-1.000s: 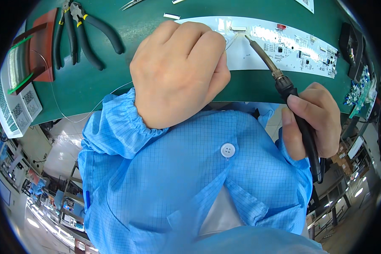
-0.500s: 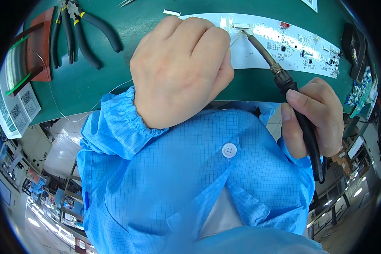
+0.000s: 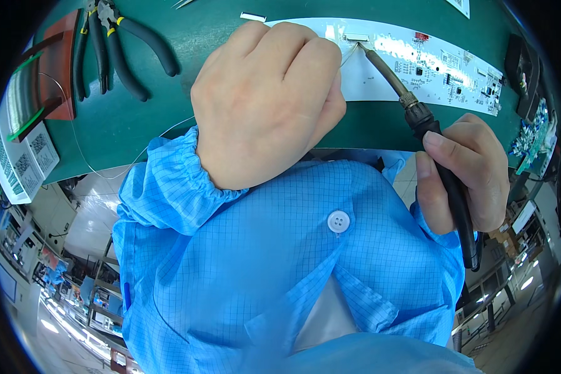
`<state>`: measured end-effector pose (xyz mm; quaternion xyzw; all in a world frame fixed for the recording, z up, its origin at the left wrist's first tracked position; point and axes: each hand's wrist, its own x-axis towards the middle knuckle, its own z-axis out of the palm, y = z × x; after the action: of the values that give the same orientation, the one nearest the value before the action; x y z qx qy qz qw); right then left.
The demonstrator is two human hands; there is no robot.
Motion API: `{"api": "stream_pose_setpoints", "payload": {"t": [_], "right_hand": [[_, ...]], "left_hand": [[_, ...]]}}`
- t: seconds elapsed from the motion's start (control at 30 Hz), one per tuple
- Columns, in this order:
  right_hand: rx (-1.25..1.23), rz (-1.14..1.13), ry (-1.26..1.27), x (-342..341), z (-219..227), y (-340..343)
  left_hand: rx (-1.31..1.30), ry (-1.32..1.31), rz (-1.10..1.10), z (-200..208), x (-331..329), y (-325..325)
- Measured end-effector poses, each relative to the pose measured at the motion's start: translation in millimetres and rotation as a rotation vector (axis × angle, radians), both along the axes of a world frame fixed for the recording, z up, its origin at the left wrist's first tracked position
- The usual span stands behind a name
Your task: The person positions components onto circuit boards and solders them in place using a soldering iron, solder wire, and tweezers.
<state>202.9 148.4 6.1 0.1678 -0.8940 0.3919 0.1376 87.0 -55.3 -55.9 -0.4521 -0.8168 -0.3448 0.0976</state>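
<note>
Basically, hands apart: right hand (image 3: 477,173), three o'clock, grips soldering iron (image 3: 419,116), its tip at white circuit board (image 3: 411,61), one o'clock. Left hand (image 3: 265,106), twelve o'clock, curled around solder wire (image 3: 350,55).

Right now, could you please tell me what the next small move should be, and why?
I would probably ease a touch of the thin wire toward the soldering iron, held in the right hand. The wire runs from beside the left hand, whose fingertips are hidden, and appears to meet the iron's tip near the pale connector on the white board.
</note>
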Motion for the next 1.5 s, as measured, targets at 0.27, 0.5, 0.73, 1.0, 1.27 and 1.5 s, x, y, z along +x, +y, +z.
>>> {"api": "stream_pose_setpoints", "payload": {"t": [0.27, 0.5, 0.73, 1.0, 1.27, 1.5], "right_hand": [[0.032, 0.000, -0.006, -0.4, 1.4, 0.0], [0.000, -0.023, -0.007, -0.3, -0.3, -1.5], [-0.003, -0.016, -0.022, 0.9, 0.9, -1.3], [0.009, -0.002, -0.040, 0.7, 1.0, -0.4], [0.039, -0.016, -0.025, 2.5, 1.7, -1.3], [0.019, -0.025, -0.051, 2.7, 1.3, -1.5]], "left_hand": [[0.018, 0.016, 0.003, -0.6, 0.2, 0.5], [0.020, 0.021, 0.006, -0.7, 0.4, 0.4], [-0.004, 0.016, 0.005, 0.0, 0.2, -0.4], [-0.015, 0.014, 0.016, -0.5, 0.9, 0.5], [0.011, 0.037, 0.015, -1.4, 0.2, 0.9], [0.010, 0.051, 0.017, -1.7, -0.3, 1.0]]}}
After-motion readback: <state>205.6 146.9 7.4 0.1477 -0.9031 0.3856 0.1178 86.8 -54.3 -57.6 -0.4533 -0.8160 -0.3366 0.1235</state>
